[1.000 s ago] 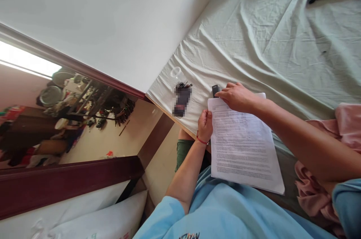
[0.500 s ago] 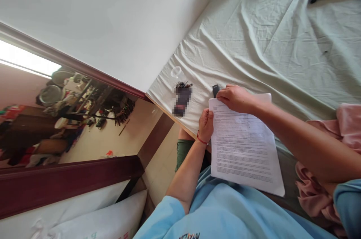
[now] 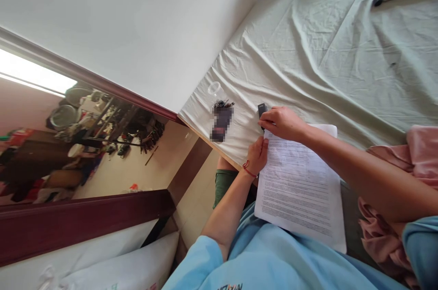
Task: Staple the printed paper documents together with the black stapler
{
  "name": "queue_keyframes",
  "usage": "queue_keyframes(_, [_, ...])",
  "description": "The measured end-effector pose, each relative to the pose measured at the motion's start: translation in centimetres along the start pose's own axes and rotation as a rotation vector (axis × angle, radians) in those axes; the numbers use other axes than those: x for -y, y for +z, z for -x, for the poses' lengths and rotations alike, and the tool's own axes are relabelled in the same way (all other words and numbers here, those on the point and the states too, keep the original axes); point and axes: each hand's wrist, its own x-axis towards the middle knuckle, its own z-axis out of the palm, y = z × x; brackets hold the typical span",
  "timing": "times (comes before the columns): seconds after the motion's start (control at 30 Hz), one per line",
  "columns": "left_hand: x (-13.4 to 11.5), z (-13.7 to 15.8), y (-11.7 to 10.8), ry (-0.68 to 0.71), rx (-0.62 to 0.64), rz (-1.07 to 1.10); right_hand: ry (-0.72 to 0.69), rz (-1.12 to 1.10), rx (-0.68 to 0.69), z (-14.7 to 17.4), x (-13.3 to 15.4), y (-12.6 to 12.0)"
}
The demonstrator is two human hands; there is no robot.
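Note:
A stack of printed sheets (image 3: 297, 185) lies tilted between the bed edge and my lap. My left hand (image 3: 257, 155) grips its left edge near the upper corner, thumb on top; a red string circles the wrist. At that corner is a small black stapler (image 3: 262, 109). My right hand (image 3: 282, 122) is closed on it, fingertips over its lower part, which they partly hide. The right forearm crosses above the top of the sheets.
On the pale green bedsheet (image 3: 318, 62) lie a blurred-out dark object (image 3: 221, 123), keys (image 3: 224, 103) and a clear plastic cup (image 3: 214, 89). Pink cloth (image 3: 422, 148) is bunched at the right. A white wall (image 3: 137, 30) rises at the left.
The sheets have slid a little down and right, with my left hand shifting right. The fingers of my right hand have moved slightly down and left over the stapler.

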Motion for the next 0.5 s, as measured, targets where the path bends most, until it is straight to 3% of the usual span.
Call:
queue_keyframes(0.13, [-0.4, 0.2, 0.0, 0.026, 0.007, -0.025, 0.035, 0.030, -0.001, 0.0, 0.2, -0.1])
queue_keyframes(0.3, [-1.3, 0.8, -0.3, -0.016, -0.015, 0.005, -0.079, -0.074, 0.021, 0.1, 0.4, -0.1])
queue_keyframes(0.5, [-1.5, 1.1, -0.7, -0.080, -0.013, 0.111, 0.054, -0.074, 0.103, 0.0, 0.3, -0.1])
